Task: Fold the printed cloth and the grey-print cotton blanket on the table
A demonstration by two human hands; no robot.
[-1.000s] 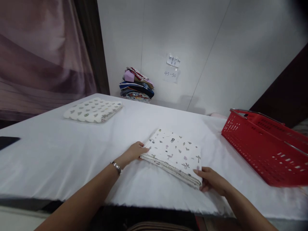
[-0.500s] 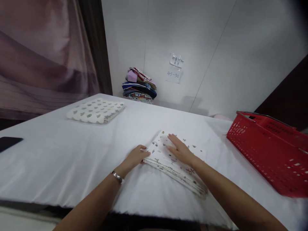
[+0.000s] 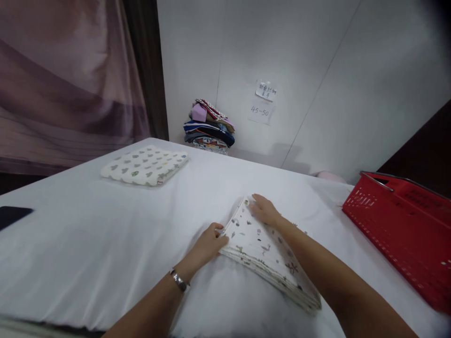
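Note:
A folded white cloth with small printed figures (image 3: 262,251) lies on the white table (image 3: 105,234) in front of me. My left hand (image 3: 208,244) holds its near left corner, fingers curled against the edge. My right hand (image 3: 264,210) lies flat on top of the cloth near its far corner, fingers stretched out. A second folded cloth with a grey-green pattern (image 3: 145,165) lies at the far left of the table, away from both hands.
A red plastic basket with metal handles (image 3: 401,230) stands at the right. A pile of coloured fabrics (image 3: 209,126) sits against the white wall, under two paper notes (image 3: 262,103). A dark phone (image 3: 12,216) lies at the left edge. A mauve curtain hangs left.
My right hand left the cloth's near right corner and moved across onto its top, then slid toward the far corner. My left hand stayed at the left corner. The view shifted left.

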